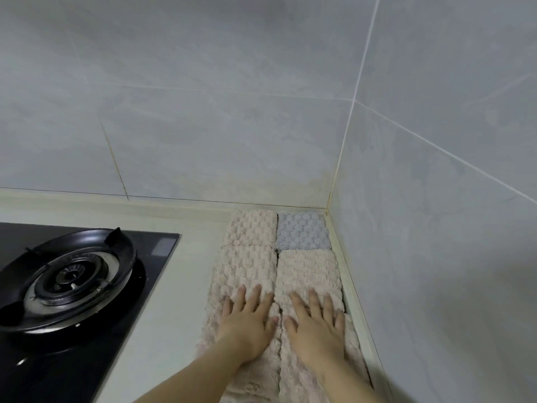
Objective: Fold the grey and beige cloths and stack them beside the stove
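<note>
I see the left hand [247, 321] and right hand [316, 327] pressed flat, fingers spread, gripping nothing, on the beige cloths [247, 267]; grey cloth [303, 231] at twelve o'clock; stove [72, 280] at nine.

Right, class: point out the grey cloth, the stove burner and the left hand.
grey cloth [303, 231], head view, middle of its top face.
stove burner [71, 276], head view, centre cap.
left hand [248, 324], head view, back of the hand.

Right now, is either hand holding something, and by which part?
Nothing is held. The left hand and right hand lie flat, fingers straight, on the beige cloths.
</note>
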Demonstrator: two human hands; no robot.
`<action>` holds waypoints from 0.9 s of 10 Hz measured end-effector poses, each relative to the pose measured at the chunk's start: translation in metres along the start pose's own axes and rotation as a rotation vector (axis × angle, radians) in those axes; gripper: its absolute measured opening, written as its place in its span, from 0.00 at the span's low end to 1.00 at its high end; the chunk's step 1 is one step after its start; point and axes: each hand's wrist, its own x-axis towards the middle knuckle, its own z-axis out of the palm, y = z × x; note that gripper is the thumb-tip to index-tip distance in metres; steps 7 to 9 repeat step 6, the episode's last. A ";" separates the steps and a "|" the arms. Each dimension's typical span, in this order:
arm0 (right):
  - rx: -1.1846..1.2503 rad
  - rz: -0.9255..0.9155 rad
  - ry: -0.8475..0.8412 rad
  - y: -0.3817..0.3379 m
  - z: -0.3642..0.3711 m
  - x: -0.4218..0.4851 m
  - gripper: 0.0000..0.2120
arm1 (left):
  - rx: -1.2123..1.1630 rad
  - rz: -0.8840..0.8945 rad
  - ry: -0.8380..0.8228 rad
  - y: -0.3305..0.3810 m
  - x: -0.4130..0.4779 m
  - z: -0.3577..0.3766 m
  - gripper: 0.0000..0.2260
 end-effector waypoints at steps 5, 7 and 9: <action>0.205 0.094 0.365 -0.037 -0.098 0.044 0.11 | -0.018 0.055 0.412 -0.032 0.028 -0.055 0.34; 0.677 -0.013 0.620 -0.038 -0.146 0.039 0.09 | -0.055 0.047 0.372 -0.041 0.045 -0.059 0.28; 0.677 -0.013 0.620 -0.038 -0.146 0.039 0.09 | -0.055 0.047 0.372 -0.041 0.045 -0.059 0.28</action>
